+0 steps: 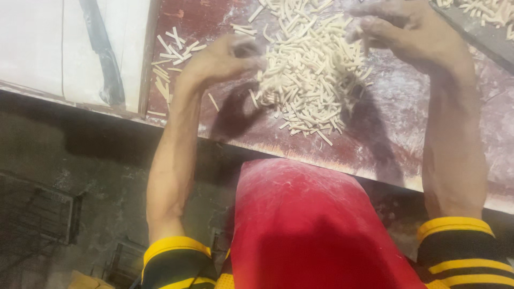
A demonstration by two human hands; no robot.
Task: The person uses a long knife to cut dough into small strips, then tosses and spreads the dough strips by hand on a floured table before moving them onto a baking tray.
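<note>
A heap of pale dough sticks [310, 75] lies in the upper middle of the frame on a dark red counter [396, 128] dusted with white flour. The sticks are short, thin and roughly straight, cut to uneven lengths, matt and cream-coloured, piled crosswise over one another.

The left hand [222, 56] sits at the left edge of the heap, its fingers curled inward and touching the sticks there; whether it actually grips any I cannot tell, since the fingertips are buried in the pile. The right hand [412, 32] hovers at the upper right of the heap with fingers bent and loosely spread, floury, resting on or just above the sticks; a firm grasp cannot be made out there either.

A smaller scatter of loose sticks [171, 53] lies to the left of the left hand, near the counter's left edge. In the top right corner a dark tray [482, 35] holds more of the same sticks [495, 10]; only its corner shows.

In the upper left is a white, smooth surface [48, 48] with a dark curved band across it. At the bottom middle a red apron [305, 230], smeared with flour, covers the person's front, and black sleeves with yellow stripes [460, 246] show at both lower sides. Below the counter the floor [80, 176] is grey and rough.
</note>
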